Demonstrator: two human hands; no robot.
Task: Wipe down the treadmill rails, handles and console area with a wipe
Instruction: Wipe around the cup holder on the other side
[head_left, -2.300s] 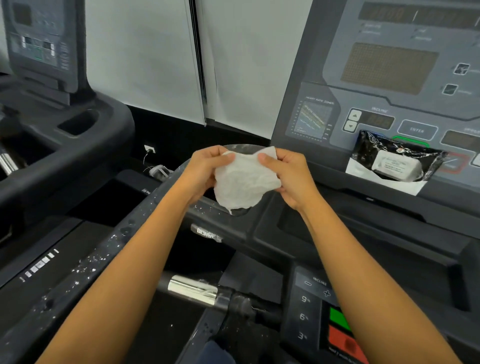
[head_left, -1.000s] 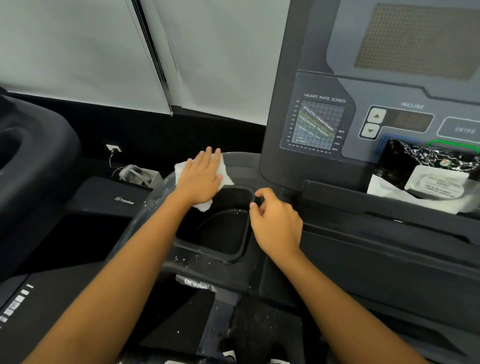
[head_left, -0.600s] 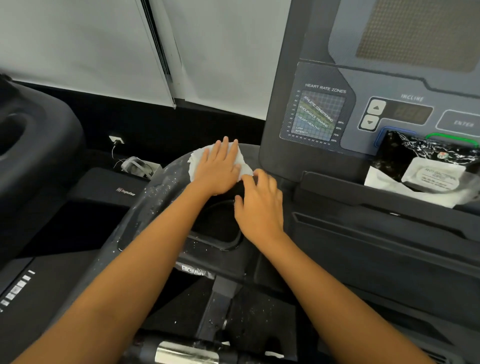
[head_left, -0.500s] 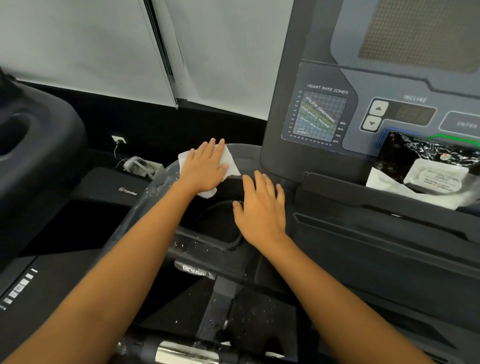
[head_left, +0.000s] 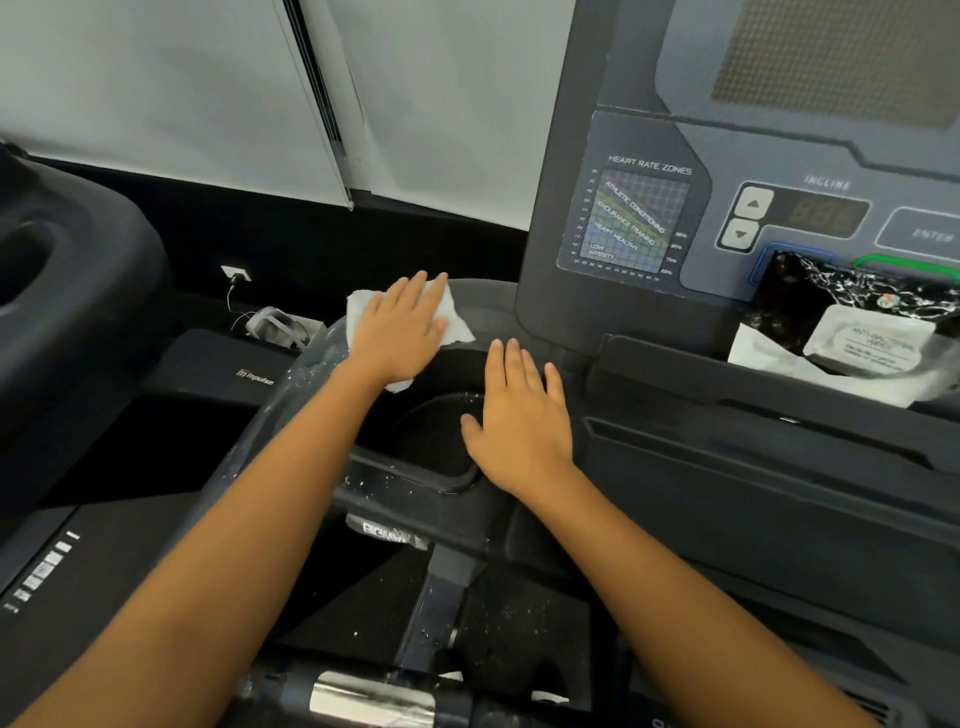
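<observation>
Swept back left from the console (head_left: 597, 156) along the far rim of the cup holder (head_left: 415, 475), wipe (head_left: 460, 327) pinned under the flat, straight-fingered left hand (head_left: 397, 332), right hand (head_left: 519, 431) spread empty over its right edge (droplets (head_left: 363, 478) nearby), risking the wipe bunching and skipping wet spots

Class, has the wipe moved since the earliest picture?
Yes: the wipe went from mid-air down onto the cup holder, at its far left rim, pressed under the left hand.
</observation>
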